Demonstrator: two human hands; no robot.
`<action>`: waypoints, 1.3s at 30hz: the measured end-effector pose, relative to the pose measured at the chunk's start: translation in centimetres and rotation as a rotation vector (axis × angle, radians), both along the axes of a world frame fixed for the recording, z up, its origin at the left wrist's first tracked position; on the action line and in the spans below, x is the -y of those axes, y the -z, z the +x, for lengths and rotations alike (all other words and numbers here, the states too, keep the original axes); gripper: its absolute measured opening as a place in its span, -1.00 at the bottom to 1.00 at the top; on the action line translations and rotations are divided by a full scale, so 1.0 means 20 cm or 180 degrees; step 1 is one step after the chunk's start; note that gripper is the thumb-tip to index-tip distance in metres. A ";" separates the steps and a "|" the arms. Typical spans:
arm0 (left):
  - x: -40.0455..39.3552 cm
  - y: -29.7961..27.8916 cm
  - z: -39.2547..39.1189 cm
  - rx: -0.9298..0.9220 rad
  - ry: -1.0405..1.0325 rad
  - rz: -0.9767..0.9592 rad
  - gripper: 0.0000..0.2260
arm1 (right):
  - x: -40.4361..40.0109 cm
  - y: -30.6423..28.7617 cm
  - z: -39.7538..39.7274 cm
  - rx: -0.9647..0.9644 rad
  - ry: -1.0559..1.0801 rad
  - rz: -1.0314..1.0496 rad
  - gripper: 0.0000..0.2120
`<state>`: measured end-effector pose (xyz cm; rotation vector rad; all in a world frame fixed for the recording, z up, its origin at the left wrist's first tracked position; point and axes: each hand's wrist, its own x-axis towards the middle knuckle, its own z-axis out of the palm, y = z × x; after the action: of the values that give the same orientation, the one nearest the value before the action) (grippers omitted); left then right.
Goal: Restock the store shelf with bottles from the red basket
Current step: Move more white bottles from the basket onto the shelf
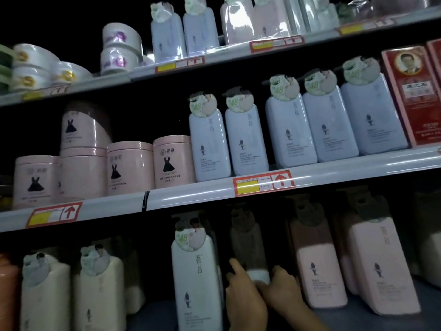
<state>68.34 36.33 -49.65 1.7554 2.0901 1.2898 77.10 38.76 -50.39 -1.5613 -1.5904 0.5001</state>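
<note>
Standing deep in the shadow of the bottom shelf [372, 317], a dim pump bottle [248, 244] with a pale lit base sits between a white bottle [195, 283] and pink bottles [319, 266]. Both hands hold it low: left hand [243, 299] with forefinger raised, right hand [281, 290] curled round its base.
</note>
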 end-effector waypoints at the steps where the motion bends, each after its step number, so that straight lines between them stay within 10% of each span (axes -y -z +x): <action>1: 0.01 0.01 0.00 0.0111 0.0007 0.0078 -0.41 | 0.01 -0.01 0.01 -0.0025 -0.0049 -0.0041 -0.61; 19: 0.90 0.43 -0.17 0.0208 0.1931 0.1360 -0.73 | 1.11 0.38 0.07 -0.0440 -0.0610 0.0724 -0.78; 27: 1.41 1.56 -0.50 -0.0811 0.2796 -0.1232 -0.68 | 1.37 1.32 0.20 0.1994 -0.1876 -0.2158 -0.78; 34: 1.57 2.09 -0.56 -0.1492 0.2994 -0.3104 -0.71 | 1.40 1.96 0.11 0.3660 -0.1834 -0.2816 -0.49; 39: 1.55 2.17 -0.52 -0.2016 0.3509 -0.3250 -0.57 | 1.38 2.16 0.18 0.3179 -0.1538 -0.3691 -0.50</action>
<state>57.89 5.41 -92.95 2.1821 1.0504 -0.5699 80.72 11.25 -93.68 -2.4956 -2.7334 1.1615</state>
